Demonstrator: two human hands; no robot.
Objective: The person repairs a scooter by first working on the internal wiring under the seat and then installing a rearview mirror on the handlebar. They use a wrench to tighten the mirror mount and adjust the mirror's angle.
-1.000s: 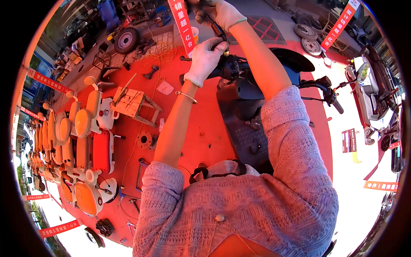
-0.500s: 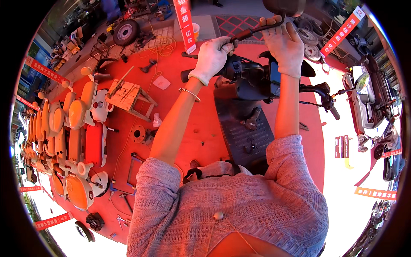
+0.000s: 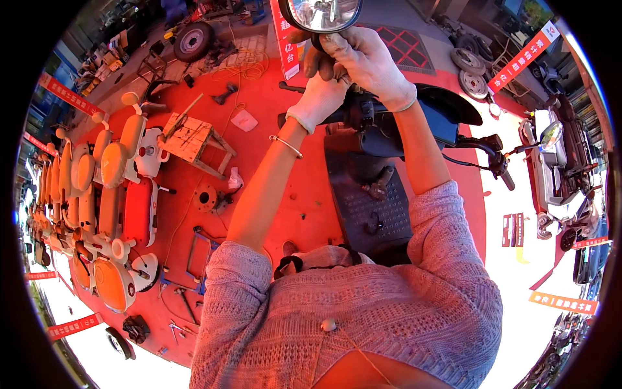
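Note:
A round-cornered black mirror (image 3: 322, 11) shows its glass at the top, above a black electric scooter. Both hands wear pale gloves with darkened fingers. My left hand (image 3: 322, 98) is closed round the mirror's stem near the left handlebar controls (image 3: 359, 113). My right hand (image 3: 366, 61) is higher, its fingers curled on the stem just under the mirror head; much of the stem is hidden behind the fingers. The scooter's front body (image 3: 431, 129) and ridged footboard (image 3: 363, 201) lie below my arms, with the other handlebar grip (image 3: 505, 178) out to the right.
Rows of scooters with tan seats (image 3: 113, 162) stand left. A wooden stool (image 3: 191, 139), a flanged metal part (image 3: 207, 198) and scattered tools (image 3: 184, 301) lie on red flooring (image 3: 285, 194). Loose tyres (image 3: 194, 40) are behind. Another scooter (image 3: 551, 175) stands right, beside barrier tapes (image 3: 518, 58).
The mirror head has swung leftward and turned from its dark back to its glass side. My right hand has moved left with it and its fingers have curled round the stem.

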